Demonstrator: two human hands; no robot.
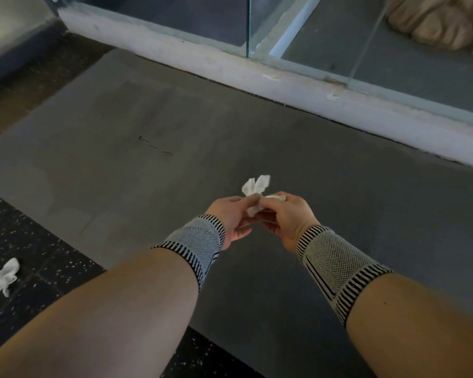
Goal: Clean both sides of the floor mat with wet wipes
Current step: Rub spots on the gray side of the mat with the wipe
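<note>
A large grey floor mat [175, 126] lies flat on the floor and fills most of the view. Above its near middle, both hands hold one crumpled white wet wipe [256, 185]. My left hand [231, 218] pinches it from the left and my right hand [283, 214] grips it from the right. Two loose ends of the wipe stick up beyond the fingers. Both wrists wear grey knitted bands with black stripes.
A used white wipe [2, 278] lies crumpled on the dark speckled floor [38, 257] at the lower left, off the mat. A pale raised sill [257, 77] with glass panels [257, 25] runs along the mat's far edge. Something beige [443, 20] lies behind the glass at upper right.
</note>
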